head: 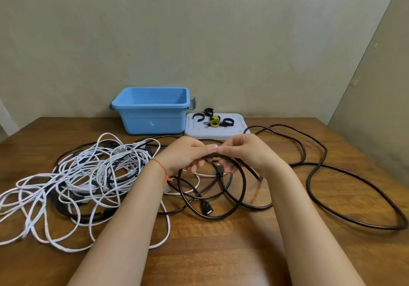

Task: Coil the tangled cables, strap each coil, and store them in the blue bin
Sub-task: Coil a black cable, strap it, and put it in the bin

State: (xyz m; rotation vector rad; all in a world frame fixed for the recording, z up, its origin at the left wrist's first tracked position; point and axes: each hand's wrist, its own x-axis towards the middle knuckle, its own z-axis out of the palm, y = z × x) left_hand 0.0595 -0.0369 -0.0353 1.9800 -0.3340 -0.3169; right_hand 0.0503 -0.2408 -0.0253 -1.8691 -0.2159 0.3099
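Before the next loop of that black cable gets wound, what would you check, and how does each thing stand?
1. Both hands grip the coil: left hand and right hand hold the black cable at its top. Ok.
2. Loose length free of snags: it trails right, clear of the white cables. Ok.
3. Straps within reach on the lid. Ok.
4. Blue bin open. Ok.
5. Bin has room: floor hidden. Cannot tell.

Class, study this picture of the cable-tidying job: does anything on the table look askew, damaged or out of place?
Nothing looks damaged or spilled. The white cables lie in a tangled heap left of the left hand, as the job expects. The straps sit on the grey lid beside the upright blue bin.
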